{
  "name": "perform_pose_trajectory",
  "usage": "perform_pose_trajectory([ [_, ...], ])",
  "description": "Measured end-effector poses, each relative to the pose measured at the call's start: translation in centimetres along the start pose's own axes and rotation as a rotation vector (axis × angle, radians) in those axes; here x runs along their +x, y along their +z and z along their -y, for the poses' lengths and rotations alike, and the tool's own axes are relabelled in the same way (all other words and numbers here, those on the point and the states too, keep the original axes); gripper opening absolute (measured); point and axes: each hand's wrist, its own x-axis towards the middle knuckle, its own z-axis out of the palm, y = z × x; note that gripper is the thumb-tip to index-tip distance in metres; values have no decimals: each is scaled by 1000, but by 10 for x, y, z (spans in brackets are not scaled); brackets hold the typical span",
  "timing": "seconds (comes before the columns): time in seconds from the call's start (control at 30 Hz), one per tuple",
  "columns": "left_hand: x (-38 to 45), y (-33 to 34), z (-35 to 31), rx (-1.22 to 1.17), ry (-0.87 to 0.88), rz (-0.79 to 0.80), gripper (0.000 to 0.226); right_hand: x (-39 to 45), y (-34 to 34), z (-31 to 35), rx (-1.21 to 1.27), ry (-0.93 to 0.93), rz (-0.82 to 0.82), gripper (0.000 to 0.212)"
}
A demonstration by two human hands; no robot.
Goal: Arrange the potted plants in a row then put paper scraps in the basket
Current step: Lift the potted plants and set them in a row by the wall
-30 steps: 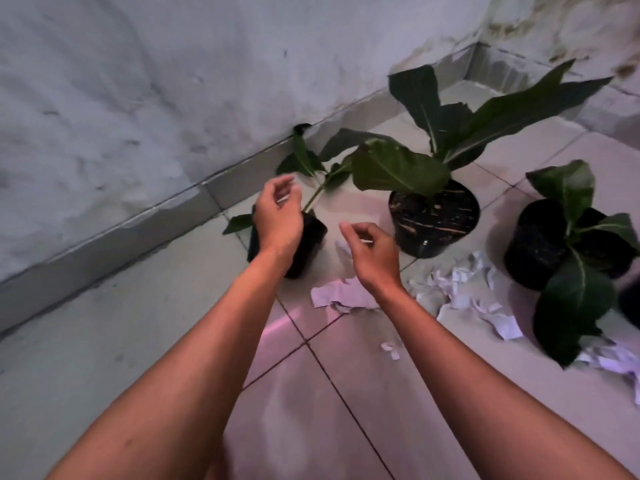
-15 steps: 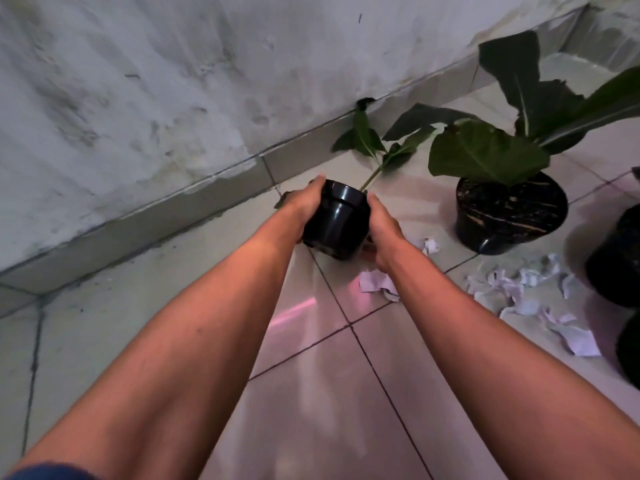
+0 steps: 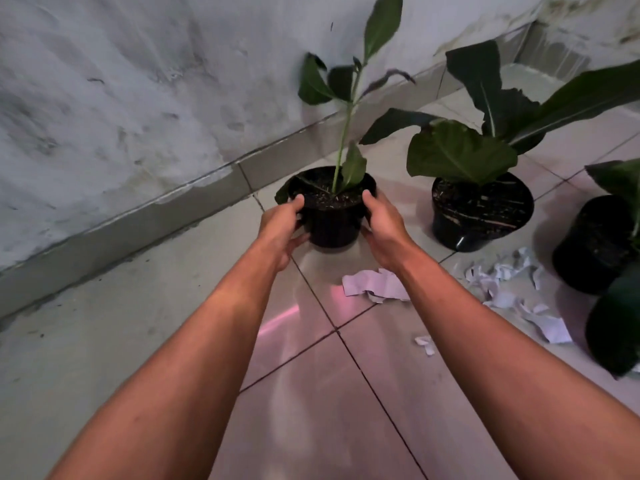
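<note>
A small black potted plant [image 3: 330,216] with a thin stem stands upright on the tiled floor near the wall. My left hand [image 3: 282,230] grips its left side and my right hand [image 3: 382,230] grips its right side. To its right stands a larger black potted plant [image 3: 481,211] with broad leaves. A third black pot [image 3: 595,244] is at the right edge, partly cut off. White paper scraps [image 3: 375,284] lie just below the small pot, and more scraps [image 3: 512,285] are spread between the pots. No basket is in view.
A stained white wall with a grey skirting board [image 3: 138,220] runs diagonally behind the pots and meets another wall at the top right corner. A dark leaf [image 3: 613,323] hangs low at the right edge. Bare floor tiles [image 3: 104,341] stretch to the left.
Both hands took hold of the small pot, which lay tipped on its side. It has been turned upright and now stands on the floor a little left of the large pot.
</note>
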Motion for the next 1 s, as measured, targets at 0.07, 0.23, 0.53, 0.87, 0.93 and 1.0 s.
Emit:
perform_pose_trajectory([
  [0.07, -4, 2, 16, -166, 18, 24, 32, 4, -4, -2, -8, -44, 23, 43],
  [0.23, -6, 9, 53, -319, 66, 26, 39, 7, -15, -12, -89, -50, -5, 47],
  [0.53, 1, 10, 74, -185, 128, -68, 45, -7, -22, -20, -157, -88, -54, 63],
  [0.87, 7, 6, 58, -164, 127, 44, 46, -23, -22, -30, -282, -208, -55, 65],
  [0.93, 2, 8, 64, -172, 119, 37, 48, -19, -23, -28, -265, -218, -82, 59],
  [1.0, -1, 12, 70, -184, 129, 13, 49, -14, -25, -27, -258, -238, -95, 51],
])
